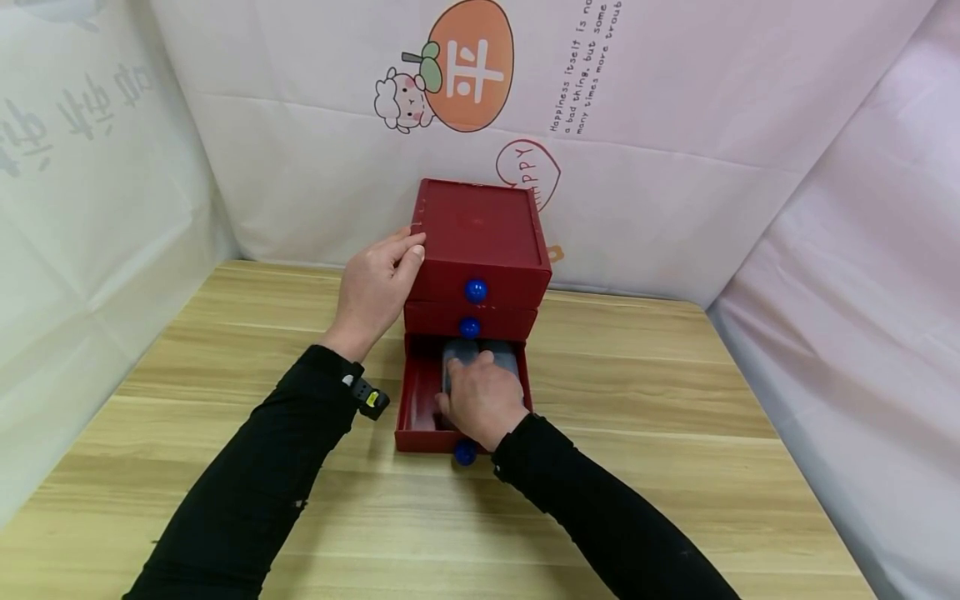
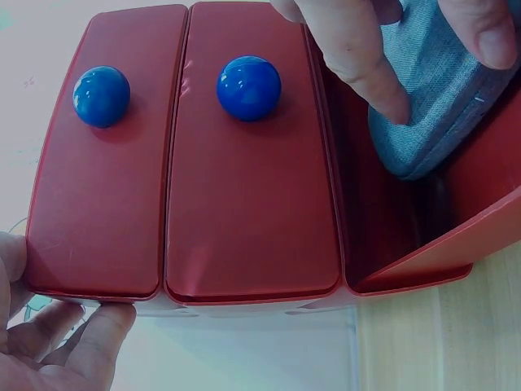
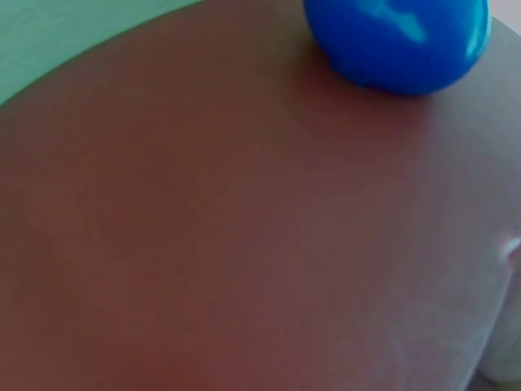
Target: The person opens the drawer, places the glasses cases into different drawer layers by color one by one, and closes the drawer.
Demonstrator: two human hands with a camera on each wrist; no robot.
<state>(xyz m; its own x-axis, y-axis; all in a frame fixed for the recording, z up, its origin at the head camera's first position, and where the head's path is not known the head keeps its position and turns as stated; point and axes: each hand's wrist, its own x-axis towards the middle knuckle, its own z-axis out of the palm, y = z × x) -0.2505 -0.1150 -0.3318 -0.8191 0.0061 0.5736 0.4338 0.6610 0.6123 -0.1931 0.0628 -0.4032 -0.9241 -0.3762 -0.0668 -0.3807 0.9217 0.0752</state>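
Note:
A red cabinet (image 1: 480, 221) has three stacked drawers with round blue knobs. Its bottom drawer (image 1: 420, 442) is pulled out, while the upper two are in. My left hand (image 1: 375, 283) rests against the cabinet's upper left side, its fingertips at the top edge and front corner. Inside the open drawer lies a grey-blue fabric case (image 2: 440, 81), partly covered by my right hand (image 1: 483, 400). The right hand's extended fingers press on the case from above. In the right wrist view a blue knob (image 3: 399, 41) shows close up against a blurred red surface.
The cabinet stands on a light wooden table (image 1: 637, 467), near its back edge. White printed cloth (image 1: 675, 100) hangs behind it and along both sides. The open drawer's blue knob (image 1: 465, 452) juts toward the front of the table.

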